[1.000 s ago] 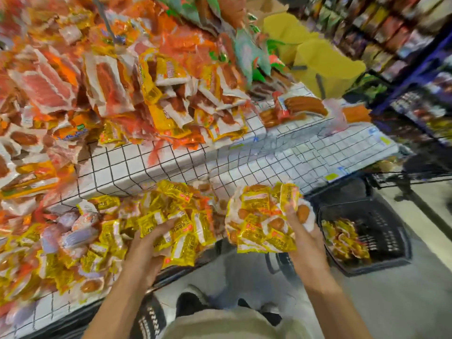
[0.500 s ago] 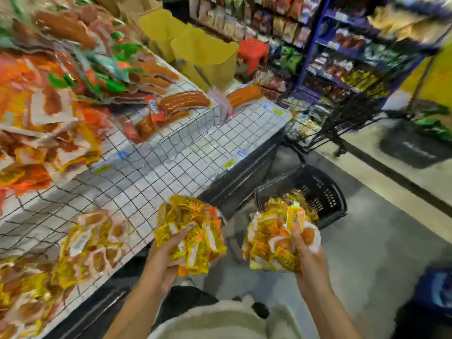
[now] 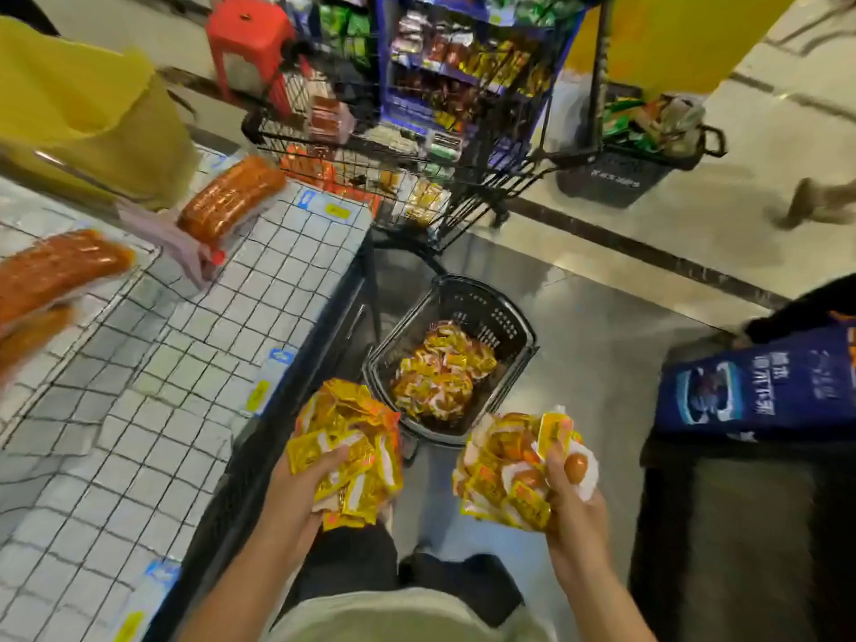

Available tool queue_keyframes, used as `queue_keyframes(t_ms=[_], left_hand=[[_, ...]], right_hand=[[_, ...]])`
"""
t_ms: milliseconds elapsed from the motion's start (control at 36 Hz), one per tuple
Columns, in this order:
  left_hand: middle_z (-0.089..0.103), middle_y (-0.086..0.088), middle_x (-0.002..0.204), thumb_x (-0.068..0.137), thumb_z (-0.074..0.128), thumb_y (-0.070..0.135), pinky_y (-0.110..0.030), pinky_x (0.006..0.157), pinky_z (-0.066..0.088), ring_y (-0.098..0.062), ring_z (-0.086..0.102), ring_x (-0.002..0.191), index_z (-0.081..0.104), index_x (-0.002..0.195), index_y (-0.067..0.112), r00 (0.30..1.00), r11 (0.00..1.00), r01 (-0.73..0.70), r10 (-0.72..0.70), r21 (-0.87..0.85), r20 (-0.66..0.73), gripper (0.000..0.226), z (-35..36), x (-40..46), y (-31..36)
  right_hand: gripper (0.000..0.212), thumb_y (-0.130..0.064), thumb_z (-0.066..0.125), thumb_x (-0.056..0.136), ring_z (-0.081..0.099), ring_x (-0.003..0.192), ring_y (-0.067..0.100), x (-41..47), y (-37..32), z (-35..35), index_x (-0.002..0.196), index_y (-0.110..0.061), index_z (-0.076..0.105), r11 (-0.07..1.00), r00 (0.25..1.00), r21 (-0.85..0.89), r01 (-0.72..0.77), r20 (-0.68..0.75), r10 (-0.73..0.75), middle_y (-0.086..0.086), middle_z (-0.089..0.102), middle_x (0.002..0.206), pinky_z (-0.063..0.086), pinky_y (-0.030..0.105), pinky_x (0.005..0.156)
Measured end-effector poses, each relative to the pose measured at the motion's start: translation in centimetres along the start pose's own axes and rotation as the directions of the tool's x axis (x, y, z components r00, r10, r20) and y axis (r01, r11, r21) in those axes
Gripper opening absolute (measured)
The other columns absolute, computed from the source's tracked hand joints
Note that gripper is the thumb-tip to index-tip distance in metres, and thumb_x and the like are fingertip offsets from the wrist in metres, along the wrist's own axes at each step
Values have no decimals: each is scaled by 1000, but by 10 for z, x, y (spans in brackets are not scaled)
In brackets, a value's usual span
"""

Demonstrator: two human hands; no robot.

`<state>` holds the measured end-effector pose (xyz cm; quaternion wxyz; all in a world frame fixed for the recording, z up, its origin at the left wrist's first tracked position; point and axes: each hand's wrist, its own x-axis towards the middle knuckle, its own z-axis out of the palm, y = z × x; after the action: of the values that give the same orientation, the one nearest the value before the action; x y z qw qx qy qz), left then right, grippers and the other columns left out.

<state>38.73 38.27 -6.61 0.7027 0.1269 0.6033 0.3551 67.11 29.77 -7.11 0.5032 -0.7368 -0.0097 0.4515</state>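
Observation:
My left hand grips a bunch of small yellow snack packets, held beside the edge of the display table. My right hand grips a second bunch of yellow and white packets, some showing a brown egg through clear film. Both bunches hang just short of a black plastic shopping basket on the floor, which holds a heap of the same yellow packets.
A white wire-grid display table fills the left, with orange sausage packs and a yellow bag on it. A loaded black shopping cart stands beyond the basket. A blue sack stands at right. A person's feet pass at far right.
I have turned right, away from the packet piles on the table, carrying both bunches toward the floor basket. The basket now lies directly ahead of my hands.

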Motion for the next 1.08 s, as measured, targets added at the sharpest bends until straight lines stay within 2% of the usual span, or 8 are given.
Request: queue_keyframes(t_ms=[194,306,472,583,722,833,917,1083], left_hand=[[75,-10,114,77,81,18,-44,67,61,-32,74,100,69,123,26,989,982,134,-141,136,48,48,36,115,8],[77,-8,108,81,78,7,-43,67,62,-30,75,95,75,110,29,992,963,123,-123,241,-15,37,59,191,-8],[73,-17,114,80,75,0,-63,88,55,-40,70,104,67,122,17,995,917,101,-90,385,-45,46,89,307,-60],[73,-15,116,68,86,15,-63,90,54,-38,69,106,63,127,17,990,865,137,-99,484,-102,64,101,379,-105],[69,-10,126,48,84,46,-54,101,52,-29,66,116,62,131,19,987,785,142,-63,603,-151,91,103,463,-159],[75,3,108,72,86,13,-43,93,57,-25,70,106,66,122,31,993,772,69,11,632,-121,56,101,528,-204],[77,7,104,70,82,11,-37,90,58,-16,73,101,68,110,42,998,780,-8,49,625,-49,52,111,566,-222],[76,-4,111,85,74,3,-40,90,59,-21,73,103,63,130,14,987,816,-149,156,558,36,48,124,615,-237]], right_hand=[[50,-49,81,78,77,94,25,70,11,37,118,-21,70,992,980,35,-122,-151,126,3,79,103,63,39,69],[43,-50,80,78,75,98,26,138,41,63,111,-25,72,990,973,20,-140,-180,142,-1,79,101,60,52,88],[51,-65,75,78,74,101,28,260,112,108,116,-31,71,981,978,-80,-175,-131,164,2,78,105,60,55,87],[61,-71,76,70,73,102,28,333,163,133,112,-27,71,974,972,-107,-198,-146,182,1,77,105,58,54,91],[29,-43,78,88,74,101,27,407,212,163,109,-23,74,986,979,-74,-151,-152,139,3,78,101,58,54,93],[25,-33,78,89,74,96,10,458,240,182,113,-27,72,983,969,-6,-185,-168,181,-7,78,102,60,45,92],[25,-30,77,90,73,98,8,486,253,192,115,-28,72,985,971,5,-175,-163,174,-8,78,104,59,41,95],[27,-35,78,89,74,98,6,526,263,203,114,-32,71,998,977,26,-56,-205,60,-12,78,104,60,38,91]])
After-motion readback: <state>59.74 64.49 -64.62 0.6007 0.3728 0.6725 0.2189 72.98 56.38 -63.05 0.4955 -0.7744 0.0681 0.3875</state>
